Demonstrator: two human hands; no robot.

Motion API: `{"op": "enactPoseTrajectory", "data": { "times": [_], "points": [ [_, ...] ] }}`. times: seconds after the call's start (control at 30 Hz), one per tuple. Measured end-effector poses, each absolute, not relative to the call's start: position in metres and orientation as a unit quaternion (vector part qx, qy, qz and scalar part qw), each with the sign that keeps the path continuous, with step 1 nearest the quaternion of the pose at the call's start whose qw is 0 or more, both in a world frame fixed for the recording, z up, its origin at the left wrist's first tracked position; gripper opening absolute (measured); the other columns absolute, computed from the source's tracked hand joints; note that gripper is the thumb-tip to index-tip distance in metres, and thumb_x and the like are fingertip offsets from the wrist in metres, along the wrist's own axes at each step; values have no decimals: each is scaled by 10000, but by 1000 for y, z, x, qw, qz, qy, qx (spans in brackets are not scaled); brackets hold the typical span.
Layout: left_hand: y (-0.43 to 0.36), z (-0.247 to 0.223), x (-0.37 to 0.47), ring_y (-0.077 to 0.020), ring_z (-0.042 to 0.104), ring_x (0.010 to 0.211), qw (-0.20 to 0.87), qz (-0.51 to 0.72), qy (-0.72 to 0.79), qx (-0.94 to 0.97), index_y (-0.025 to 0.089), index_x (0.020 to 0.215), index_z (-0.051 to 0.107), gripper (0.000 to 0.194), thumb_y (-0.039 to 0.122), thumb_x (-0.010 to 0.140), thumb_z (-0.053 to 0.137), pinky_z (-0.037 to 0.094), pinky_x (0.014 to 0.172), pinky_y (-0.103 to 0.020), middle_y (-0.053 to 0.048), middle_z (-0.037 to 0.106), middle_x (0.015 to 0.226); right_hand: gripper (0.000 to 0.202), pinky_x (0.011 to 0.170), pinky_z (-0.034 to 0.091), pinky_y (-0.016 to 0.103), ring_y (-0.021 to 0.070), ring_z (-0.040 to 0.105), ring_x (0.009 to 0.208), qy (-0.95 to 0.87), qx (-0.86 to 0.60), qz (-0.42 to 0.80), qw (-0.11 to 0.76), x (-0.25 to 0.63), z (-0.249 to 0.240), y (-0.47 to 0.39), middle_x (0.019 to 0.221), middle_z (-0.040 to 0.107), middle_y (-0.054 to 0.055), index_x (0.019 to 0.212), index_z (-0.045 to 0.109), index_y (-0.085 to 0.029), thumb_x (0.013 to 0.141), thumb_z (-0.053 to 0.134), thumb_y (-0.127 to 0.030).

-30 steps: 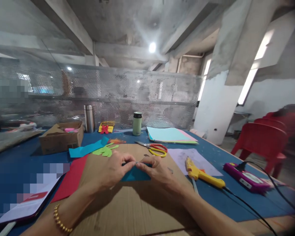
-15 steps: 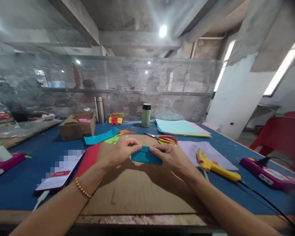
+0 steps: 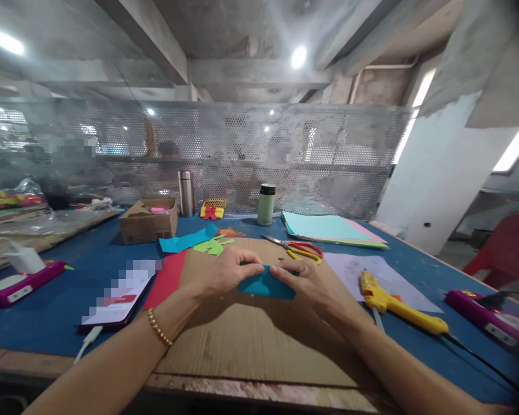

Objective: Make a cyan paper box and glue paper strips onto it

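Note:
A small piece of blue paper (image 3: 266, 285) is held above the cardboard sheet (image 3: 225, 340) in front of me. My left hand (image 3: 236, 271) pinches its upper left part between thumb and fingers. At its upper right, my right hand (image 3: 303, 282) grips it the same way, with the thumb on the near face. The two thumb tips are close together along the top edge. Fingers behind the paper are hidden. Just beyond my hands lie green paper strips (image 3: 214, 246) and a larger blue paper piece (image 3: 185, 240). Red paper (image 3: 166, 279) sticks out left of the cardboard.
Scissors (image 3: 305, 251) lie at the cardboard's far right. A yellow glue gun (image 3: 389, 308) rests on lilac paper (image 3: 341, 268), its cord trailing right. A phone (image 3: 116, 302) is at left. Behind stand a cardboard box (image 3: 149, 225), a steel flask (image 3: 185, 194), a green bottle (image 3: 266, 206) and a paper stack (image 3: 328, 226).
My view has turned slightly left, so everything sits further right. The blue paper's top edge has changed shape between my hands, which have drawn a little closer together.

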State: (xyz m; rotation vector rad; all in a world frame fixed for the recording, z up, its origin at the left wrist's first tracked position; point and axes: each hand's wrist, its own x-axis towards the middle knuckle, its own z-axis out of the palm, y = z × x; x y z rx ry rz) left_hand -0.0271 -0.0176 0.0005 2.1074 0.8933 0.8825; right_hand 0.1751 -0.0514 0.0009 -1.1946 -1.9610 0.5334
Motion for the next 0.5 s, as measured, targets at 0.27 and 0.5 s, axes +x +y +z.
{"op": "enactPoseTrajectory", "data": {
  "times": [0.27, 0.5],
  "points": [
    [-11, -7, -25, -134, 487, 650, 342, 356, 317, 810, 153, 721, 711, 223, 290, 839, 579, 355, 587, -266, -7, 589, 665, 530, 518, 319, 273, 149, 472, 580, -784, -465, 175, 371, 178, -4, -43, 604, 560, 16, 620, 645, -183, 879, 535, -632],
    [-16, -11, -19, -148, 499, 663, 317, 348, 327, 819, 142, 717, 717, 281, 332, 863, 569, 350, 592, -277, -22, 609, 675, 570, 532, 297, 275, 138, 404, 559, -810, -448, 159, 343, 178, -3, -44, 554, 438, -14, 524, 445, -205, 893, 484, -637]
  ]
}}
